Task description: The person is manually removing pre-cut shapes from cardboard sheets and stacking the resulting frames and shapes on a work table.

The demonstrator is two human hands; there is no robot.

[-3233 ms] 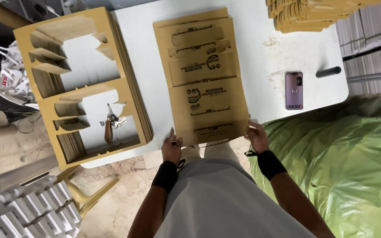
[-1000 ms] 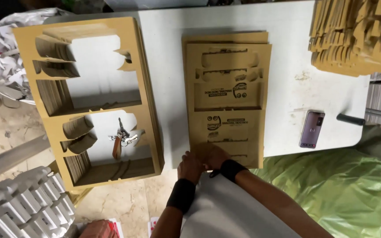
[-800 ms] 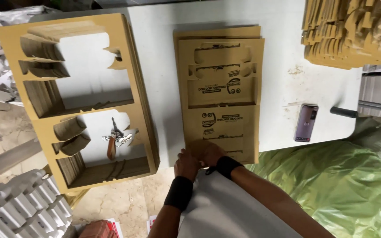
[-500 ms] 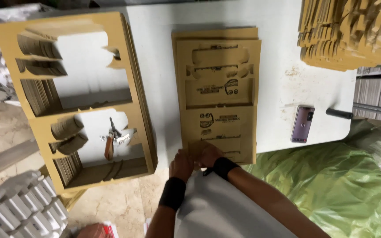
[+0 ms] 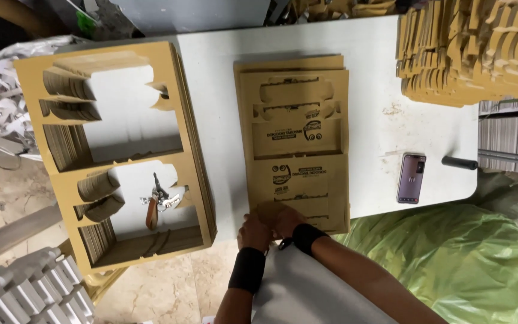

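- We press our left hand and right hand together on the near edge of the printed cardboard stack; whether either grip pinches a sheet, we cannot tell.
- The stack lies mid-counter, between the cut-out waste frames and the phone.
- We judge the sheets light, stiff but bendable, best taken at the edges.
- They are brown, die-cut, with dark printing.

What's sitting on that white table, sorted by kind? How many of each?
Stacks of brown die-cut cardboard sheets: 3 (hollowed-out stack, printed stack under both hands, jumbled stack)
Bunch of keys with brown leather fob: 1
Smartphone with lit screen: 1
Black cylindrical handle: 1
Total: 6
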